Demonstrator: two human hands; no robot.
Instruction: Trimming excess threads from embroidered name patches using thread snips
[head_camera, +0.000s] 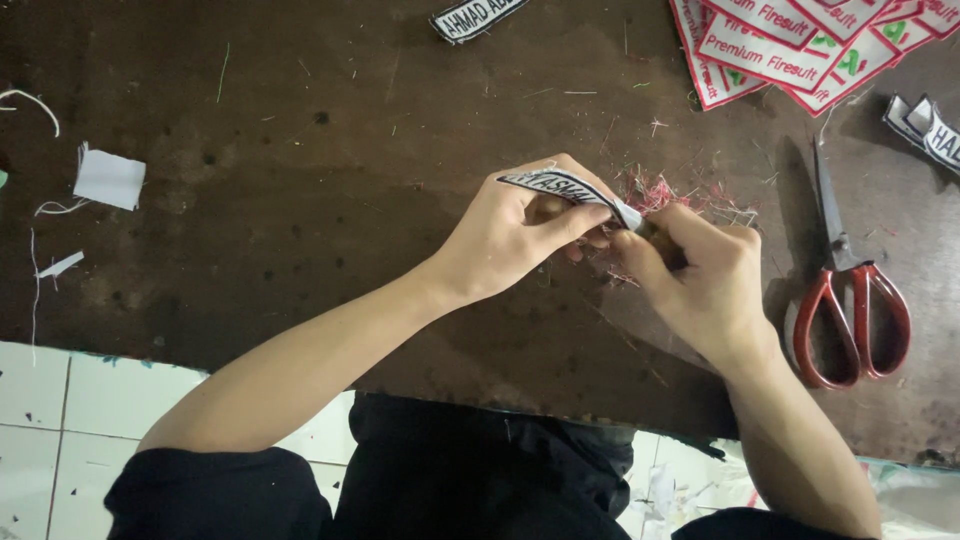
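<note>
Hands over dark brown worktop (300, 200): left hand (505, 240) and right hand (700, 285) fingers pinch narrow white embroidered patch strip (575, 190) at both ends. Risk: tugging could fray its edge; red-handled scissors (850, 290) lie near.

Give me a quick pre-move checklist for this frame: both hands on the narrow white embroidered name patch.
1. Left hand grips the narrow white black-edged embroidered name patch: ok.
2. Right hand pinches the patch's end: ok.
3. Tool inside right hand: cannot tell, fingers hide it.
4. Red-handled steel scissors lying apart from both hands: ok.
5. Dark brown wooden table free of scraps: not ok, red thread clippings lie beside the hands.
</note>
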